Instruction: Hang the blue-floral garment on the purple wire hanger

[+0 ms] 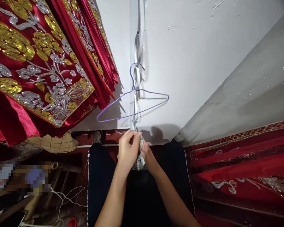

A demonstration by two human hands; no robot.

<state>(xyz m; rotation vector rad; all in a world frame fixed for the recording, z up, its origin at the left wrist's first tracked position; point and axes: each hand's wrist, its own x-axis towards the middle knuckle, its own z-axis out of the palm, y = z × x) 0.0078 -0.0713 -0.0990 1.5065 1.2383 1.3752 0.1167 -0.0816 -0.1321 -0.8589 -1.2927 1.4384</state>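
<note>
Hanging red cloth (44, 60): up & L of hands, w/ gold + silver sequin flowers, pleated edge on its R side.
Tan piece (55, 143): L of hands, just below red cloth, grid lines on it.
White cord (72, 190): lower L of hands, loose loops among clutter, details hard to tell.
Foot (97, 137): L of hands, near wall base.
Dark trousers (100, 183): legs either side of hands, thin white side piping.
Purple hanger (133, 89): above hands, well clear of them; hook caught in strap loop, bare wire, tilted, R end higher.
Left hand (129, 149): close beside R one, thumb + fingertips pinched on cloth.
White strap (141, 34): runs down wall, knotted into loops, lower end behind L fingers; contact can't tell.
Patterned cloth (139, 164): btwn & just under both hands, small, bunched, mostly hidden.
Right hand (150, 159): thumb up, gripping same cloth.
White wall (180, 63): beyond hands, few scuffs.
Greyish sheet (241, 97): up & R of hands, slanting.
Red fabric (251, 171): R of hands, folded, silver embroidery, gold-trimmed top edge.
</note>
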